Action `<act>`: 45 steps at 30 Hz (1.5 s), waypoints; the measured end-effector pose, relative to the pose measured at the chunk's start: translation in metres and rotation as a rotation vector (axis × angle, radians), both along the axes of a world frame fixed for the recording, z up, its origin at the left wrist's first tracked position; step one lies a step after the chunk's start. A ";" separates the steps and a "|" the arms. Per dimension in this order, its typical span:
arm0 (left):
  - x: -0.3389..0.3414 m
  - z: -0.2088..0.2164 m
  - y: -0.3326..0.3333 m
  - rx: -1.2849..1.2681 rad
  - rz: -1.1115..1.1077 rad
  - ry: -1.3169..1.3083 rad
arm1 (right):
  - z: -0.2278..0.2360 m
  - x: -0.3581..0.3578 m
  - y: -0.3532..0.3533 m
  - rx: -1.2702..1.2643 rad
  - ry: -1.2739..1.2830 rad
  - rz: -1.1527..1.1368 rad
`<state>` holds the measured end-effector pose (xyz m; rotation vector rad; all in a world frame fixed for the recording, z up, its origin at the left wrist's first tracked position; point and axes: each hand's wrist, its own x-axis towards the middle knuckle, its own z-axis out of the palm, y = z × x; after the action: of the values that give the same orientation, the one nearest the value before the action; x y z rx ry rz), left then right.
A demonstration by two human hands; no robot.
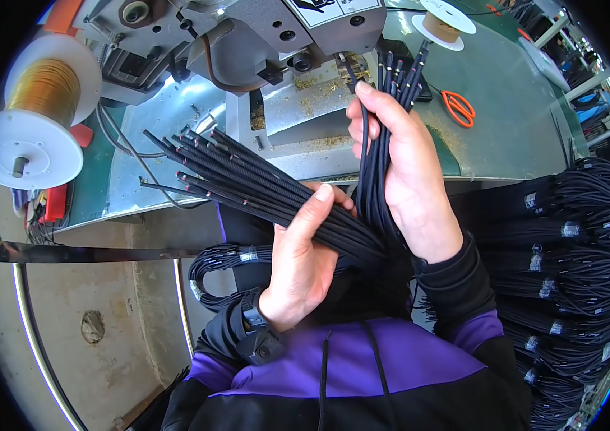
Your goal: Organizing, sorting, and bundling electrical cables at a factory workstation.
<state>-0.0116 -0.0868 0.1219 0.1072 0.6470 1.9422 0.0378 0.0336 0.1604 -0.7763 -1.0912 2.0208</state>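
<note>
Here, the left grip [301,262] clasps black cords [265,189] fanning toward ten o'clock; the right grip [413,169] clutches another bundle [375,165] toward twelve.

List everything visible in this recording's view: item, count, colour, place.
Fanned cords: many, black, centre-left
Upright-held cords: many, black, right of centre
Machine: one, grey, top centre
Large spool: one, white with golden wire, upper left
Small spool: one, white with brownish winding, top right
Scissors: one, orange-handled, right of machine
Worktable: one, green, beneath scissors
Stacked cord bundles: several, black, far right
Looped bundle: one, black, lower left-centre
Left hand: one, bare, around fanned cords
Right hand: one, bare, around upright-held cords
</note>
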 end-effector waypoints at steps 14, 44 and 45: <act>0.003 0.001 0.003 -0.085 -0.048 0.156 | -0.004 0.009 -0.022 0.281 -0.126 0.102; -0.002 0.007 0.006 -0.048 0.022 0.040 | -0.002 0.008 -0.006 0.142 0.011 -0.070; -0.004 0.008 0.006 -0.026 0.048 0.031 | -0.003 0.003 -0.002 0.083 0.027 -0.065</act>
<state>-0.0160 -0.0810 0.1297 0.1064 0.7015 1.9809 0.0408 0.0317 0.1576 -0.7307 -1.1130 1.9148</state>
